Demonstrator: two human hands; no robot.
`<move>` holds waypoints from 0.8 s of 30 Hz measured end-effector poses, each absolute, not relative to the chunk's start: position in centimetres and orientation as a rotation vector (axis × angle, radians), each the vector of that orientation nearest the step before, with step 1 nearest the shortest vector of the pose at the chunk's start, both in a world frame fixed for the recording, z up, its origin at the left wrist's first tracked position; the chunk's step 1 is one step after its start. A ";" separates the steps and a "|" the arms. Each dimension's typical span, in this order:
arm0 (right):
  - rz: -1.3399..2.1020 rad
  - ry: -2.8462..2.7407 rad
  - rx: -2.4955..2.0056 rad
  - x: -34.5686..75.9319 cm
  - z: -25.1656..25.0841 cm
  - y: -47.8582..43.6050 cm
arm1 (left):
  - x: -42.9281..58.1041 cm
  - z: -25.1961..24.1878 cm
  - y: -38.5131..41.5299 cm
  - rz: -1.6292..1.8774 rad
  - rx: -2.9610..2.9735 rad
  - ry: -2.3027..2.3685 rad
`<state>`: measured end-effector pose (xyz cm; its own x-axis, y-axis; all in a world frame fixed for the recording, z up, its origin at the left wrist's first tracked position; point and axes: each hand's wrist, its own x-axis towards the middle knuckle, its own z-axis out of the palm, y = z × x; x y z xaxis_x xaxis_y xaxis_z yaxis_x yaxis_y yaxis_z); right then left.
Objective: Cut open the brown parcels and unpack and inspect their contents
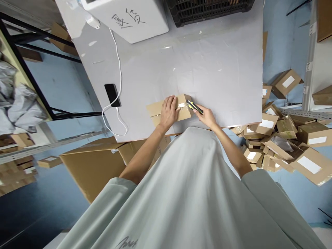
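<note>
A small cardboard box (185, 113) lies near the front edge of the table, with clear tape across its right part and a flap spread out to the left. My left hand (169, 111) is laid over the box's middle and holds it against the tabletop, fingers pointing away from me. In my right hand (206, 116) is a black and yellow utility knife (195, 107), gripped by its handle. Its front end points left and reaches the box's right end, by the tape. Whether the blade is in the cardboard I cannot tell.
A black phone (112, 94) with a white cable (119, 65) lies on the table's left. At the back stand a white foam box (145, 24) and a black plastic crate (207, 12). Piled cardboard boxes (267, 124) lie right of the table; a large carton (90, 166) stands front left.
</note>
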<state>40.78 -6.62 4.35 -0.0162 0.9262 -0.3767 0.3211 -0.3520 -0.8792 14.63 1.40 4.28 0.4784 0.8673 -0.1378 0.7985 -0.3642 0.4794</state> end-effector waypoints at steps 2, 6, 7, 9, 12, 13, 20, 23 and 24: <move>1.366 -1.390 -1.728 41.1 5.2 -6.2 | 14.6 4.2 1.4 0.193 2.247 1.377; 1.409 -1.542 -1.700 42.3 6.6 -6.4 | 14.4 3.9 1.7 0.208 2.280 1.366; 1.423 -1.558 -1.693 42.6 6.8 -6.7 | 14.3 3.9 1.7 0.212 2.287 1.366; 1.450 -1.557 -1.707 43.0 7.0 -7.4 | 14.2 3.8 1.8 0.217 2.296 1.367; 1.484 -1.531 -1.725 43.2 7.0 -8.3 | 14.1 3.8 1.8 0.208 2.313 1.342; 1.489 -1.528 -1.721 43.2 7.0 -8.5 | 14.1 3.8 1.8 0.201 2.322 1.327; 1.432 -1.496 -1.829 42.4 6.3 -9.5 | 14.2 5.0 1.4 0.177 2.280 1.285; 1.419 -1.411 -1.800 41.9 5.9 -10.0 | 14.5 6.2 1.0 0.157 2.217 1.340; 1.421 -1.385 -1.782 41.8 5.7 -10.2 | 14.6 6.7 0.9 0.161 2.209 1.361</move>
<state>41.78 -10.24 5.75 -0.0461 0.8991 -0.4353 0.4123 -0.3798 -0.8281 14.65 0.90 6.72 0.4842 0.8579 -0.1721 0.7937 -0.3480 0.4989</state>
